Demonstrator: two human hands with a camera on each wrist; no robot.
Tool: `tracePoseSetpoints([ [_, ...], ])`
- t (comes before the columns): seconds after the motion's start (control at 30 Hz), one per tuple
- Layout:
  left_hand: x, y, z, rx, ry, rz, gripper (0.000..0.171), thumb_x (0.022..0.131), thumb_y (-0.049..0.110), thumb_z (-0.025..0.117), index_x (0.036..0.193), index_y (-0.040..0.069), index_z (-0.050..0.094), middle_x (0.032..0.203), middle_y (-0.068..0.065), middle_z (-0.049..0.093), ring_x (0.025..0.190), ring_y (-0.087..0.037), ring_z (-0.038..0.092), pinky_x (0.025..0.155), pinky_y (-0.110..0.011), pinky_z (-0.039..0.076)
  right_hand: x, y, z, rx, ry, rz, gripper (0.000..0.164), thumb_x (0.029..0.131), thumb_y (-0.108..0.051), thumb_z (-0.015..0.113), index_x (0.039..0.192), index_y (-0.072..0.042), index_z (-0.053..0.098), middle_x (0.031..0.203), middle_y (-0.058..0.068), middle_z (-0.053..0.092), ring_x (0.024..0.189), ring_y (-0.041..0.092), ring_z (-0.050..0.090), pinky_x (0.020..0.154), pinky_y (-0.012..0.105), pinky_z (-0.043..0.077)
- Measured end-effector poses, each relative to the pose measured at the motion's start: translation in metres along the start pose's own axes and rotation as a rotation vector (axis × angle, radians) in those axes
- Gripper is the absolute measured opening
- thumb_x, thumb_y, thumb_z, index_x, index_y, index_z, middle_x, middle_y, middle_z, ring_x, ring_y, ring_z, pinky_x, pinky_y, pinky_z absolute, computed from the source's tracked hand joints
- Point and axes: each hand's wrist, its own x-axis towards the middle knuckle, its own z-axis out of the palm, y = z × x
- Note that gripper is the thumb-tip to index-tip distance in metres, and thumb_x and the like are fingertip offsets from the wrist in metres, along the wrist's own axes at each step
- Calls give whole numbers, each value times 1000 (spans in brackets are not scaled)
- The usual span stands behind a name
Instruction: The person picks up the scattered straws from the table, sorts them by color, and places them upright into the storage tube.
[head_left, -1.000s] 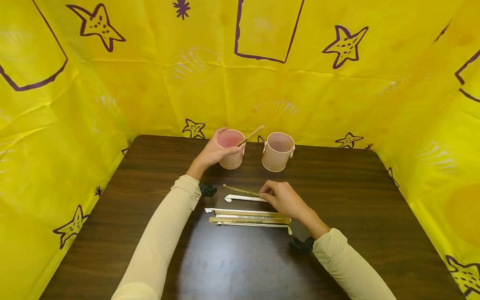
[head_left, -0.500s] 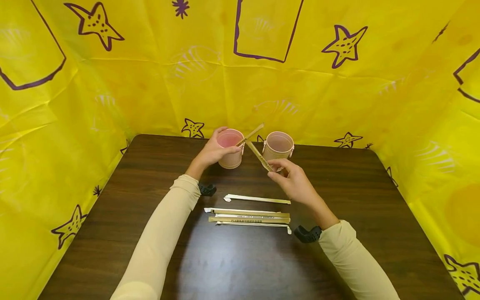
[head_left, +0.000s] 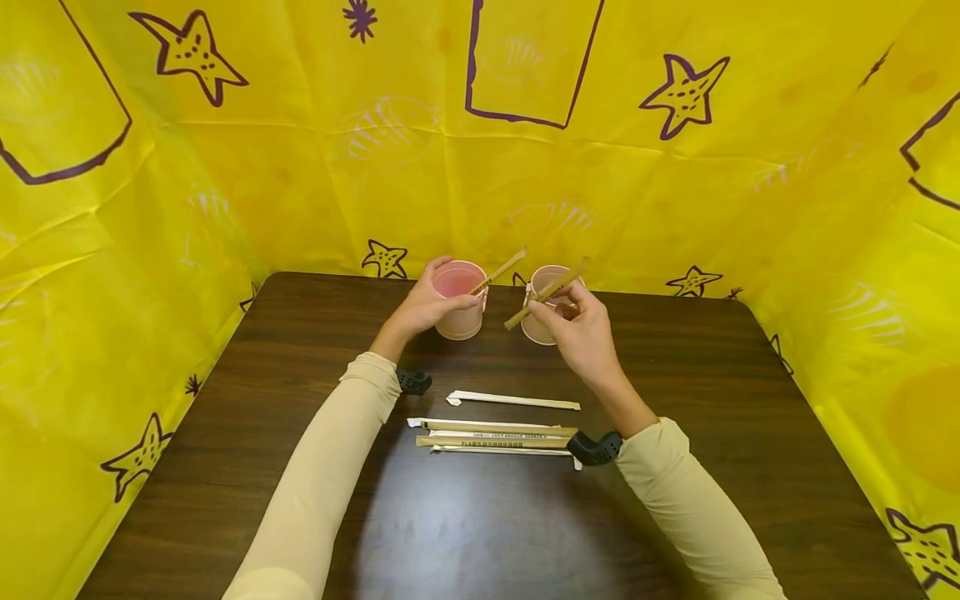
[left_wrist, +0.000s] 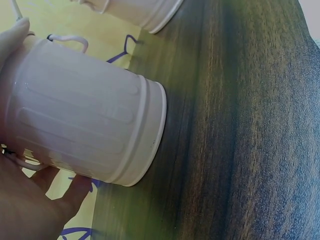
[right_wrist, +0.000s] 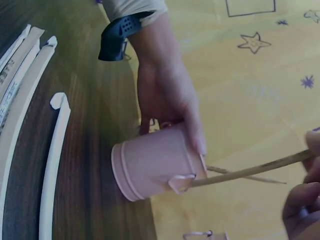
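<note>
My left hand [head_left: 420,310] grips a small pink bucket [head_left: 461,323] standing at the back of the table, thumb at its rim. Out of that bucket leans a brown paper-wrapped straw [head_left: 508,265], tilted to the right. In the left wrist view the bucket [left_wrist: 75,105] shows ribbed sides and small handles. My right hand [head_left: 592,342] pinches a second brown-wrapped straw [head_left: 564,280], held slanted in front of the other pink bucket [head_left: 538,332]. In the right wrist view this straw [right_wrist: 260,167] overlaps the rim of the left bucket [right_wrist: 157,160].
One white-wrapped straw [head_left: 517,401] lies crosswise on the dark wooden table [head_left: 465,533]. Nearer to me lie several brown and white wrapped straws [head_left: 487,442] side by side. A yellow patterned cloth [head_left: 450,183] hangs behind the table and along its sides.
My right hand has lifted the brown straw from beside the white one and carried it up to the buckets, its slant now reversed. My left hand stays on its bucket.
</note>
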Motion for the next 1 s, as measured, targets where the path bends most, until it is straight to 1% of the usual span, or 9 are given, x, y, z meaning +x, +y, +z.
tracePoseSetpoints([
  [0.13,0,1,-1,-1,-2,3,104,80,39,87,160,21,22,155,-17,43,141,-34,46,121,-50,35,8,2,9,116,111,-116,24,91,-2,74,109,10,63,94,-5,70,58,4,48,51,17,36],
  [0.23,1,1,-2,-2,1,3,104,80,39,86,160,20,22,155,-17,43,141,-33,46,121,-50,34,15,3,17,186,169,-164,21,91,1,73,107,10,63,97,-6,71,63,4,56,51,16,38],
  [0.37,1,0,-1,-8,1,4,105,80,38,87,160,19,22,156,-16,42,141,-33,46,121,-49,34,25,5,29,219,192,-168,21,91,1,73,107,9,63,93,-11,72,63,4,62,50,15,41],
  [0.5,0,-1,-1,-15,-10,0,106,79,39,87,160,20,22,158,-15,40,142,-32,45,121,-49,34,35,11,40,224,162,-146,23,90,2,73,108,11,62,73,-12,64,47,2,47,43,16,36],
  [0.57,0,-2,-1,-21,-10,0,105,79,39,87,160,20,22,157,-15,40,141,-32,46,121,-49,34,39,15,45,230,138,-109,25,91,0,73,111,11,61,74,-13,62,43,2,39,41,16,32],
  [0.63,0,-2,-1,-27,-6,3,105,79,38,87,160,20,22,157,-15,41,140,-32,46,121,-49,35,43,19,50,230,122,-67,26,92,-1,72,114,9,61,79,-11,62,43,2,36,41,16,30],
  [0.73,2,-3,0,-26,-9,20,104,80,36,87,160,18,21,156,-17,42,140,-32,47,121,-49,35,48,26,58,195,127,-43,27,92,-2,73,115,7,62,96,-5,64,49,3,40,45,16,33],
  [0.87,2,-2,0,-19,-16,22,103,82,36,85,160,16,20,155,-18,41,140,-33,46,121,-49,35,54,35,67,87,146,-58,23,91,-4,74,110,5,66,94,10,66,49,3,39,45,17,32],
  [1.0,-1,0,-2,-24,-19,8,103,82,37,85,160,18,20,157,-17,39,142,-33,45,121,-50,35,61,40,74,-33,150,-56,17,91,-7,75,106,-2,69,95,17,71,47,2,37,42,18,30],
])
